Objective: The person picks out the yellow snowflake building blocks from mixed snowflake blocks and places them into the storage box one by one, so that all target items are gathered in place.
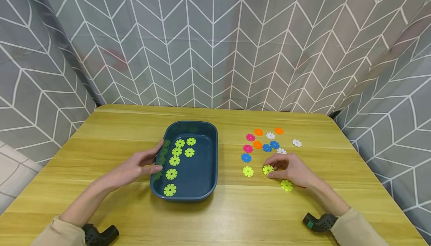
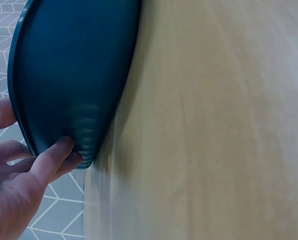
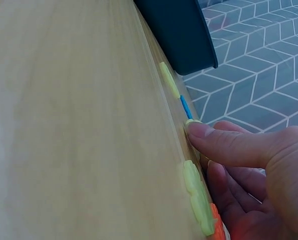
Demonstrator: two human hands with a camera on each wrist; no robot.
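Observation:
At its left side, a dark blue tray (image 1: 202, 163) is gripped by my left hand (image 1: 136, 167), thumb over the rim and fingers against the outer wall (image 2: 88, 65). Several yellow-green notched plastic discs (image 1: 171, 173) lie inside the tray, mostly along its left half. My right hand (image 1: 289, 167) pinches another yellow-green disc (image 1: 268, 169) between thumb and fingers, just over the table. One yellow-green disc (image 1: 248, 171) lies left of that hand, and another (image 1: 286, 185) lies below it. Something red shows partly under the right wrist.
Beyond the right hand lie loose discs: orange (image 1: 258, 132), pink (image 1: 250, 137), blue (image 1: 246, 157) and white (image 1: 296, 143). The wooden table (image 1: 249, 216) ends at a patterned grey curtain (image 1: 215, 43) at the back and sides.

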